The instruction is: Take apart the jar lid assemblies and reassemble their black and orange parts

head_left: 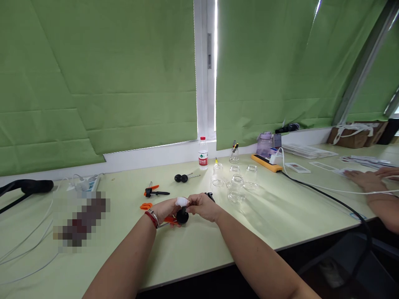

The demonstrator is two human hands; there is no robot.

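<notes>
My left hand [170,209] is closed around a black round-ended piece [182,216] near the table's front edge. A thin metal rod and orange parts show below that hand. White wrapping covers one of its digits, and bracelets circle the wrist. From the other side, my right hand [201,206] pinches the same piece, its fingertips against the left hand's wrapped digit. Another black item [210,196] shows behind the right hand; I cannot tell whether it is held. Farther left lie a black-and-orange tool with a rod [156,192] and a loose orange piece [146,206].
Two black round pieces with metal rods [181,178] lie behind my hands. Several clear glass vessels [236,191] stand to the right, near a water bottle [203,158]. An orange power strip [266,163] trails a black cable. Another person's hands [364,180] are at far right.
</notes>
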